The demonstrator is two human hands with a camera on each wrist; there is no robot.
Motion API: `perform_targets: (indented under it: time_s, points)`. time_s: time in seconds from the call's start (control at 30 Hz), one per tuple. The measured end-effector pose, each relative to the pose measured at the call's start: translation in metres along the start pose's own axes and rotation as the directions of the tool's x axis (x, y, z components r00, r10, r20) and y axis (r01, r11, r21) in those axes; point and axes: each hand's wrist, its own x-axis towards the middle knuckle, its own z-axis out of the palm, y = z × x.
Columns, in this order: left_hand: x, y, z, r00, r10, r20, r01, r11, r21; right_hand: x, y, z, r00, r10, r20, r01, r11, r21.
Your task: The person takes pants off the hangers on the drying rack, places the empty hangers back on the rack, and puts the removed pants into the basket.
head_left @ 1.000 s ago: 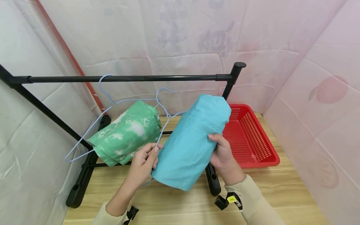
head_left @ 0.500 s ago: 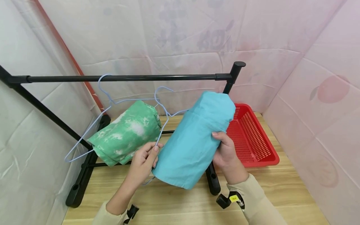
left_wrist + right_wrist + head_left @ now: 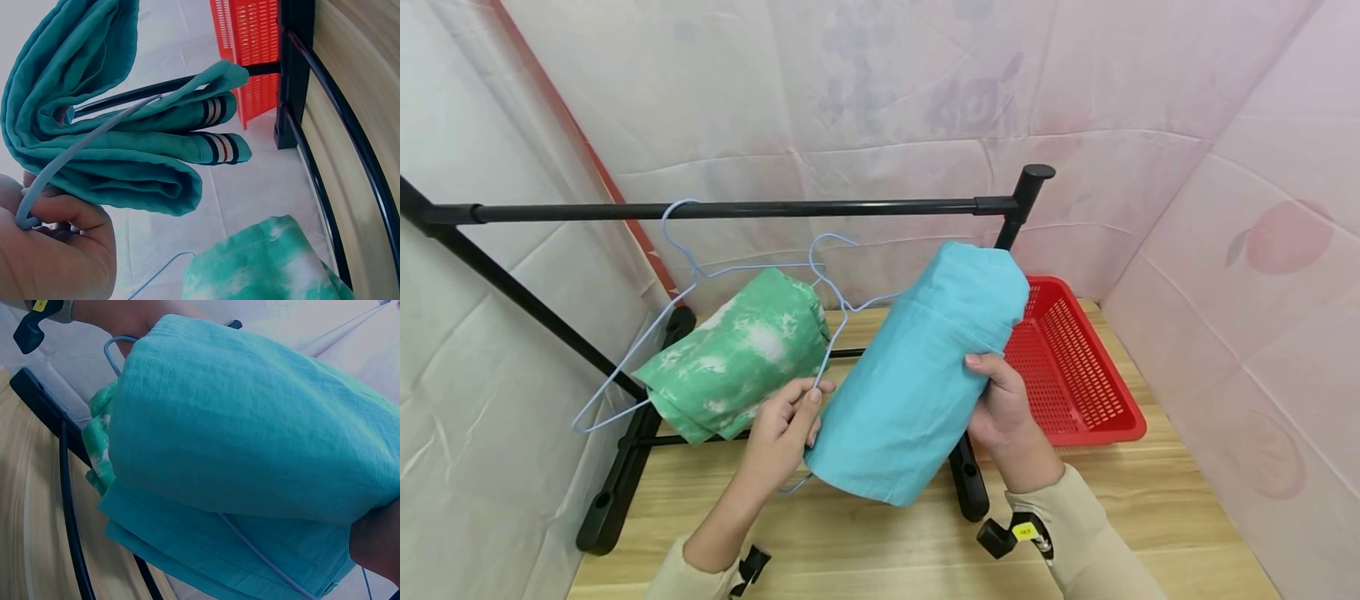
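Observation:
My left hand point(image 3: 782, 433) pinches the side wire of a light-blue hanger point(image 3: 844, 306), whose hook points up just below the bar. A folded blue garment point(image 3: 917, 375) hangs over this hanger, and my right hand point(image 3: 1003, 412) grips its right side, thumb on the front face. In the left wrist view the garment's layers point(image 3: 156, 181) drape around the wire, with striped trim point(image 3: 220, 148) at two ends. The right wrist view is mostly filled by the cloth. Close to my left hand, a green-and-white garment point(image 3: 745, 358) hangs on another hanger point(image 3: 657, 327), hooked over the bar.
A black rack with a top bar point(image 3: 835, 209) stands on the wooden table point(image 3: 910, 558). Behind the right side sits a red plastic basket point(image 3: 1131, 425). Patterned white sheeting point(image 3: 887, 100) encloses the back and both sides.
My right hand and the blue garment have shifted slightly right and up. The hook of the held hanger has tilted a little left. My left hand stays nearly still.

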Motion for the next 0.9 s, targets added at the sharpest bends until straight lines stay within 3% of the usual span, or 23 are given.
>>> perform_targets:
  time_s: [0.23, 0.43, 0.9]
  points:
    - [0.000, -0.002, -0.002, 1.000, -0.007, -0.011, 0.007, 1.000, 0.011, 0.003, -0.002, 0.003, 0.999, -0.037, 0.034, 0.036, 0.999, 0.030]
    - [0.000, -0.002, -0.002, 0.999, -0.025, -0.020, 0.025, 0.999, 0.021, 0.004, -0.006, 0.006, 0.999, -0.044, 0.011, 0.044, 0.999, 0.018]
    - [-0.001, -0.001, -0.002, 0.997, -0.070, -0.029, 0.071, 0.997, 0.039, 0.004, -0.013, 0.004, 0.992, -0.074, 0.102, 0.064, 0.993, 0.102]
